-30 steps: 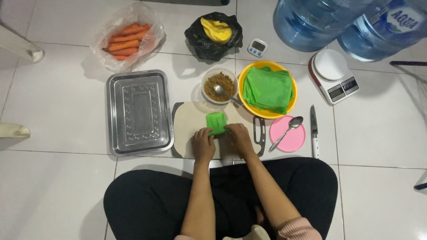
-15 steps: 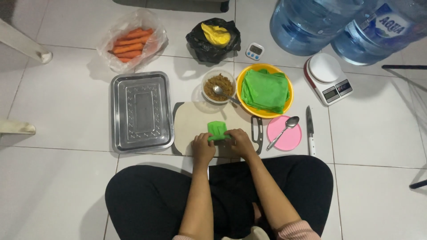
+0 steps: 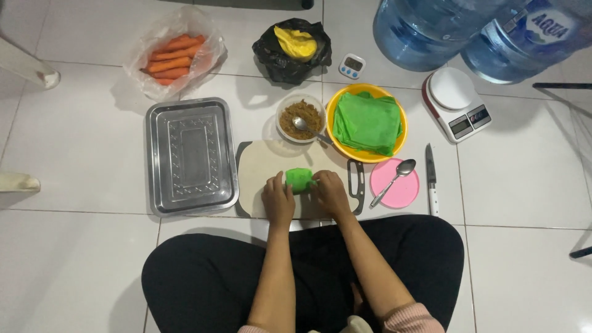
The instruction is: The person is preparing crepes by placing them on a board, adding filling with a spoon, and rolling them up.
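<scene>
The left hand point(image 3: 279, 198) and right hand point(image 3: 330, 192) close their fingers on either end of a green rolled wrap point(image 3: 300, 179), pinning it to the cutting board point(image 3: 262, 166) near its front edge. A bowl of brown filling point(image 3: 300, 117) stands just beyond the board's far edge.

Two large blue translucent plastic water jugs point(image 3: 444, 28): tops cut off by upper edge. Small green rolled wrap point(image 3: 299, 179): ends hidden under fingers; filling unseen.

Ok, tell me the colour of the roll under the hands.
Bright green roll, clearest in the head view.
</scene>
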